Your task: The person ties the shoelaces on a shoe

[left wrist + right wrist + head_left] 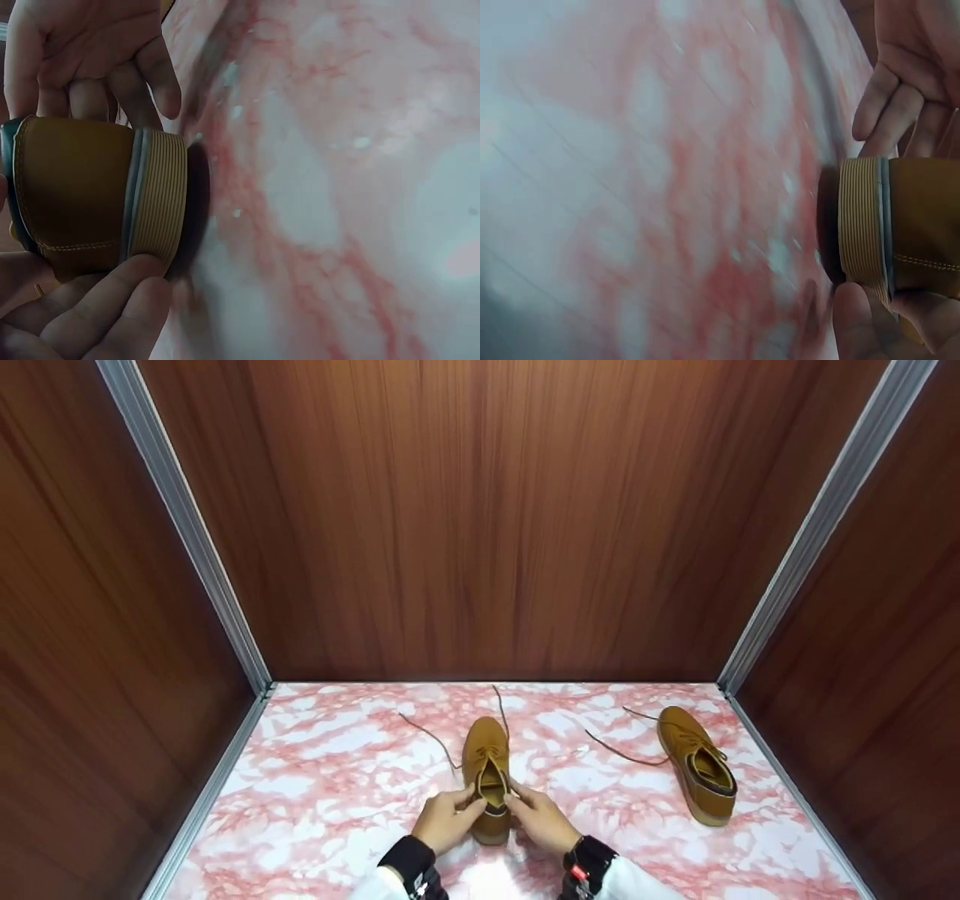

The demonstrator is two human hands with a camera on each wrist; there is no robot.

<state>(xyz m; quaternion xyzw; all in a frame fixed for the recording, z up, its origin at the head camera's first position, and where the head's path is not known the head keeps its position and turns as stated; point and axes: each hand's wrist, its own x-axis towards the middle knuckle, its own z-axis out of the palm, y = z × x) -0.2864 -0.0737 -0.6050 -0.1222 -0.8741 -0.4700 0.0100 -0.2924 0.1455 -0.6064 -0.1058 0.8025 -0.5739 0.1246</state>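
A tan lace-up shoe [480, 739] points away from me in the middle of the marbled surface, its laces loosened and spread to both sides. From the left, my left hand [448, 819] grips the shoe's side by the ankle opening, thumb at the collar. My right hand [546, 821] holds the opposite side the same way. In the left wrist view the shoe's stitched heel [75, 187] and ribbed sole edge show between both hands. The right wrist view shows the ribbed sole [861, 221] close over the surface, with fingertips against its lower side.
A matching tan shoe [701, 765] stands at the right, toe pointing away, one lace [626, 754] trailing left. Brown wood-grain panels [480, 525] with metal corner rails [187, 517] enclose the pink-and-white surface [315, 780] at the back and both sides.
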